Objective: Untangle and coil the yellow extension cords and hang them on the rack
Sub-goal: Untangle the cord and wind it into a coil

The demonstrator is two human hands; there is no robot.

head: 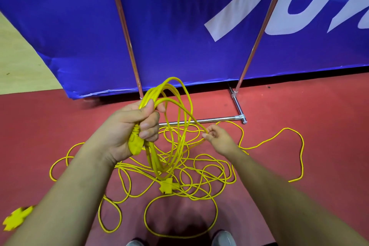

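My left hand (130,126) grips a bundle of several yellow cord loops (173,118) together with a yellow plug end (135,145). The loops stand up above the fist and hang down below it. My right hand (216,139) pinches a single strand of the same yellow cord just right of the loops. More yellow extension cord (201,175) lies tangled on the red floor beneath both hands, with a yellow multi-outlet end (168,185) in the middle of it. The metal rack (201,120) shows its base bar and two slanted uprights behind the cords.
A blue banner (179,26) with white lettering hangs behind the rack uprights. A second yellow multi-outlet end (17,218) lies on the floor at the lower left. A long cord loop (301,158) trails right. My shoes (223,238) are at the bottom edge.
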